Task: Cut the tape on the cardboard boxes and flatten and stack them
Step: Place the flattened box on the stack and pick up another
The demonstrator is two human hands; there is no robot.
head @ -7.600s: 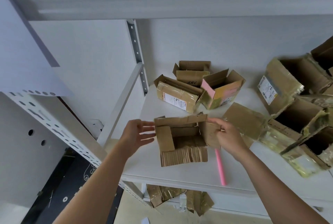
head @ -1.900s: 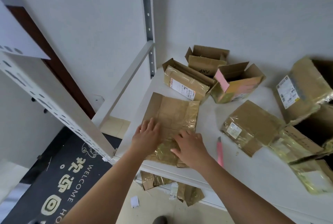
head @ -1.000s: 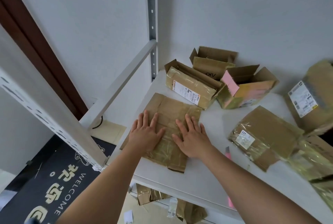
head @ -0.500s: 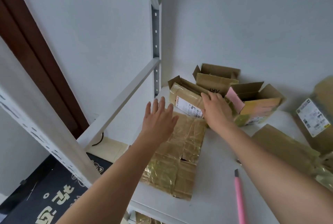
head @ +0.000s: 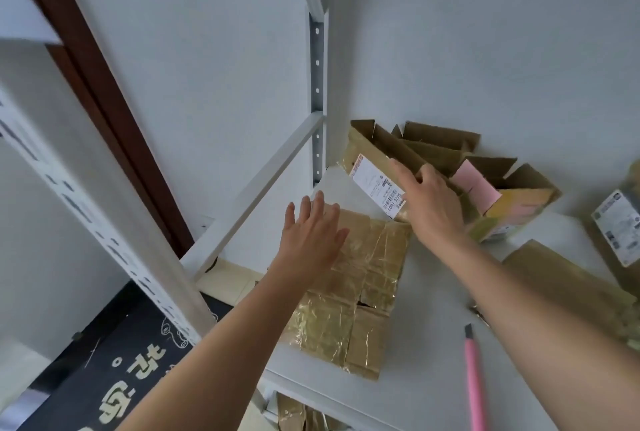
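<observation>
A flattened, tape-covered cardboard box (head: 360, 295) lies on the white shelf (head: 429, 361) near its left front corner. My left hand (head: 311, 233) hovers over its far end with fingers spread and straight, holding nothing. My right hand (head: 429, 202) reaches further back and rests on an open brown box with a white label (head: 377, 167), which is tilted off the shelf; its fingers look fairly straight on the box's side. A pink utility knife (head: 474, 385) lies on the shelf near the front, under my right forearm.
Behind the labelled box stand another open brown box (head: 440, 139) and an open box with a pink flap (head: 509, 195). More taped boxes (head: 568, 278) lie at the right. A metal shelf post (head: 317, 84) rises at the back left corner. Cardboard scraps (head: 298, 416) sit below the shelf.
Both hands left the flattened box after pressing it. My right hand has reached the labelled box at the back, and that box is now tipped up. My left hand has risen slightly.
</observation>
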